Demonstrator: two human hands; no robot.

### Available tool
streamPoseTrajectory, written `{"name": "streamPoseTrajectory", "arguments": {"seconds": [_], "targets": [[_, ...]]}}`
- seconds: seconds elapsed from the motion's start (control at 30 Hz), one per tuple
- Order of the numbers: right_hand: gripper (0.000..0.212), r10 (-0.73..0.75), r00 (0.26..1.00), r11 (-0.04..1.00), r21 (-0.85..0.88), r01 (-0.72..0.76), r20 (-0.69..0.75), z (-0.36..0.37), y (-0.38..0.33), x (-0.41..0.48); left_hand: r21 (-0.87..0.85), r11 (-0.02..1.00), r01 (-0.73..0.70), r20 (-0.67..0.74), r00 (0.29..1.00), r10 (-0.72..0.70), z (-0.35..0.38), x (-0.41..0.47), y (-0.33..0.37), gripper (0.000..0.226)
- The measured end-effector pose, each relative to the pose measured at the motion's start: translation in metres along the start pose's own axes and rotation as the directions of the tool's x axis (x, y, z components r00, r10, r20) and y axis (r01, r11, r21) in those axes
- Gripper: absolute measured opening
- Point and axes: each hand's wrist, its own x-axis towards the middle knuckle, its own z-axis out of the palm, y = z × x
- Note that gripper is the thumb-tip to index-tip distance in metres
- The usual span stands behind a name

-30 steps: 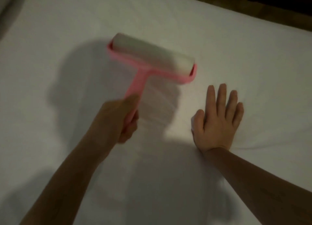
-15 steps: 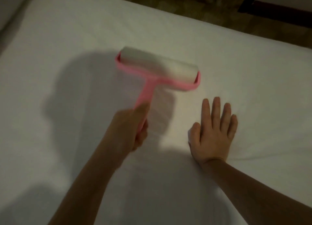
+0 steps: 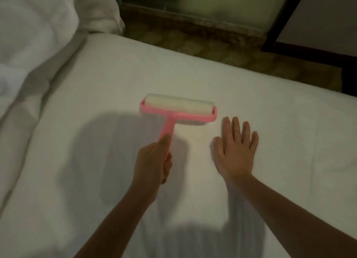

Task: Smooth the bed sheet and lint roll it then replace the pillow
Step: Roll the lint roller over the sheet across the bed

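Observation:
A pink lint roller (image 3: pixel 178 110) with a wide white roll lies against the white bed sheet (image 3: pixel 96 161) near the middle of the bed. My left hand (image 3: pixel 154 161) grips its pink handle from below. My right hand (image 3: pixel 236 147) rests flat on the sheet just right of the roller, palm down, fingers spread and pointing away from me. A bunched white duvet or pillow (image 3: pixel 44 25) is heaped at the upper left; I cannot tell which it is.
The far edge of the bed (image 3: pixel 212 60) runs diagonally from upper left to right. Beyond it is a brown patterned floor (image 3: pixel 222 48), a wall base and a dark door frame (image 3: pixel 286 19) at the upper right.
The view has tilted up and the roller and both hands sit lower in frame. The roller has turned more level, and the white heap at upper left has come into view.

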Motion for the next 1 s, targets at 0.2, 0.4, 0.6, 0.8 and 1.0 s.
{"name": "streamPoseTrajectory", "arguments": {"seconds": [0.2,0.4,0.6,0.8,1.0], "targets": [[0.057,-0.109,0.992,0.994,-0.024,0.111,0.057,-0.002,-0.063,0.100,0.084,0.996,-0.015,-0.177,0.984,0.030,-0.057,0.044,0.028,0.046],[0.068,-0.122,0.992,0.992,-0.039,0.122,-0.014,0.057,-0.055,0.110,0.101,0.994,-0.039,-0.144,0.988,0.054,-0.012,0.148,0.061,0.057],[0.061,-0.147,0.980,0.989,-0.007,0.147,-0.131,0.070,-0.052,0.113,0.190,0.971,-0.146,-0.142,0.974,0.174,0.002,0.134,0.023,0.068],[0.060,-0.164,0.970,0.986,-0.022,0.163,-0.178,0.074,-0.050,0.114,0.074,0.997,-0.016,-0.138,0.990,0.026,0.010,0.099,0.015,0.058],[0.061,-0.149,0.970,0.989,-0.032,0.145,-0.190,0.074,-0.051,0.113,0.051,0.993,-0.104,-0.079,0.991,0.108,0.011,0.194,0.077,0.052]]}}
